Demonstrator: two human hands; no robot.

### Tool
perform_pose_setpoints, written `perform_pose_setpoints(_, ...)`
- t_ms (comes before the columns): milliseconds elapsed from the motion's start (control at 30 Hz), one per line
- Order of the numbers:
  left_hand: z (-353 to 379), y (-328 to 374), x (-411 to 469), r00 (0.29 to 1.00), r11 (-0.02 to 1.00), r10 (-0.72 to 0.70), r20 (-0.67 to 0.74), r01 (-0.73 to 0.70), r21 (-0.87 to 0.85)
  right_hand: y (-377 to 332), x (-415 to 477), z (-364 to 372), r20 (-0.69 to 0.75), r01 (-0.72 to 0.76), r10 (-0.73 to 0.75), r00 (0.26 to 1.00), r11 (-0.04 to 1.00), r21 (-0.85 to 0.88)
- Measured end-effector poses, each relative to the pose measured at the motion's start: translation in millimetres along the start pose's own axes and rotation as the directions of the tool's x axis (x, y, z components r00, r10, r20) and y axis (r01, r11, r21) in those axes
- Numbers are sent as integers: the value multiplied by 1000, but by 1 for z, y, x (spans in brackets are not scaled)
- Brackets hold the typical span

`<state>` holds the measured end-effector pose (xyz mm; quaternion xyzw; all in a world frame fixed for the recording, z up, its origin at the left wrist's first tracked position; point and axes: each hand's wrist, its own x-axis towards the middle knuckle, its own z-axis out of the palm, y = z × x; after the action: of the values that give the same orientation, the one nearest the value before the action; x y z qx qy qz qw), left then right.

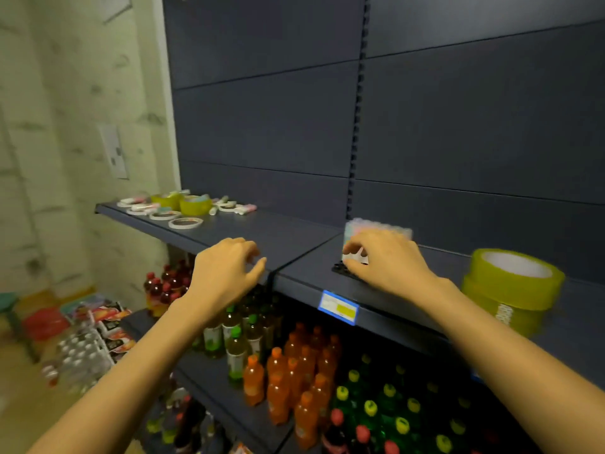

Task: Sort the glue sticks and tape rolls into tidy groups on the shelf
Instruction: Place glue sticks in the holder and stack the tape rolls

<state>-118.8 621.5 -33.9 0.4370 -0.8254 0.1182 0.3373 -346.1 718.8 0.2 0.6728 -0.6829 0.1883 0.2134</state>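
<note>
Dark shelf (294,237) holds upright glue sticks (379,228), the right hand (389,260) pinching their front row, left hand (226,270) slack and empty beside them; a tug could topple neighbours.

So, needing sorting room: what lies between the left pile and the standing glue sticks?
Bare shelf up to the glue sticks, head view; only the left hand hovers at its front edge.

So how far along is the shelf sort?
Roughly midway. Done: stack of fat yellow-green tape rolls at right, beside a cluster of upright pastel glue sticks. In hand: right hand pinches at that cluster; left hand empty. Left: mixed pile of thin white tape rings, yellow rolls and glue sticks at far left of the dark shelf.
</note>
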Motion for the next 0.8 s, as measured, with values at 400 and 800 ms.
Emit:
perform_pose_setpoints(400,-11,-204,16,997,991,-46,61,38,125,-158,141,98,129,3,-26,991,984,176)
perform_pose_setpoints(800,44,-340,65,993,983,-96,67,84,165,-225,276,195,250,-41,-1,968,986,163)
